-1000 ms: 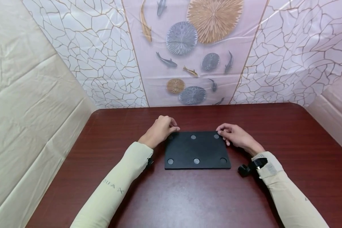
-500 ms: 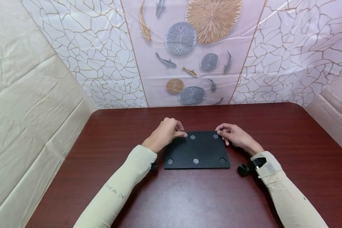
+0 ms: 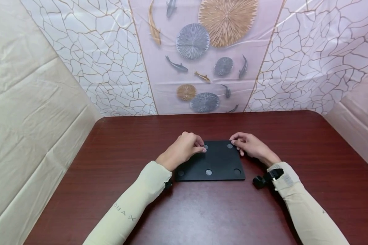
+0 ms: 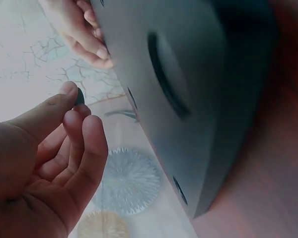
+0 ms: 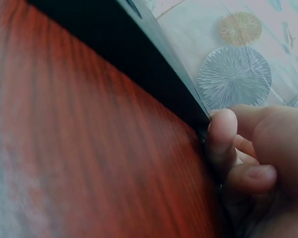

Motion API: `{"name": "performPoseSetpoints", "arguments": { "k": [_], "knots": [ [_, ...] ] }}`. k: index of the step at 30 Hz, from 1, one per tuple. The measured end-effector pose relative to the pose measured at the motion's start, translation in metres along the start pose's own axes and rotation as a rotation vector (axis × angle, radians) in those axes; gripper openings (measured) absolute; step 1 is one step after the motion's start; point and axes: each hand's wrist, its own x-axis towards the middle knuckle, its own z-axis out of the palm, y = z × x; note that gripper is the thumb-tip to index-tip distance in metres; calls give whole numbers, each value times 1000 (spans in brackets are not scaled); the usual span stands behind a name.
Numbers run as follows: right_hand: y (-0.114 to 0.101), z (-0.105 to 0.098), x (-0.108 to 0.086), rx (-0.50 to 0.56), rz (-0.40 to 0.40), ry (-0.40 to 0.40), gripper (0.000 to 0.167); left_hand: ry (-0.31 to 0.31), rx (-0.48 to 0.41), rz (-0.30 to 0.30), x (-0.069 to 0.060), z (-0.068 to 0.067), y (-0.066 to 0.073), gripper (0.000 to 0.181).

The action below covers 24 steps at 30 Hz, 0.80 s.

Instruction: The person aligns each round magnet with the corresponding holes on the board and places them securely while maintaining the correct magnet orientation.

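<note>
A flat black board (image 3: pixel 216 160) with several round recesses lies on the table, a grey disc (image 3: pixel 209 172) showing at its near middle. Above the board's far left part, my left hand (image 3: pixel 184 149) pinches a small dark disc (image 4: pixel 80 96) between thumb and finger, apart from the surface in the left wrist view. The far left recess is hidden behind this hand. At the far right corner, my right hand (image 3: pixel 253 147) grips the board's edge with thumb and fingers; the right wrist view shows the thumb (image 5: pixel 223 129) against that corner.
The dark red wooden table (image 3: pixel 199 211) runs back to a patterned curtain (image 3: pixel 168 85). Beige cloth (image 3: pixel 33 112) hangs along the left side, with more at the right. A small black wrist camera (image 3: pixel 259 182) sits under the right wrist, close to the board.
My left hand has moved right and slightly nearer, from the board's far left corner towards its far middle recess. The right hand stays at the far right corner.
</note>
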Motion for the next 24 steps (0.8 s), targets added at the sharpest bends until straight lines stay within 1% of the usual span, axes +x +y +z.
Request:
{"name": "performPoseSetpoints", "arguments": {
  "k": [3, 9, 14, 24],
  "knots": [
    [1, 0, 0, -6, -1, 0, 25, -18, 6, 13, 0, 4, 3, 20],
    [2, 0, 0, -24, -2, 0, 26, -37, -3, 0, -1, 9, 8, 19],
    [2, -1, 1, -29, 13, 0, 26, -55, -13, 11, -2, 14, 10, 20],
    [3, 0, 3, -32, 5, 4, 25, -106, 47, 46, -4, 23, 19, 24]
  ]
}}
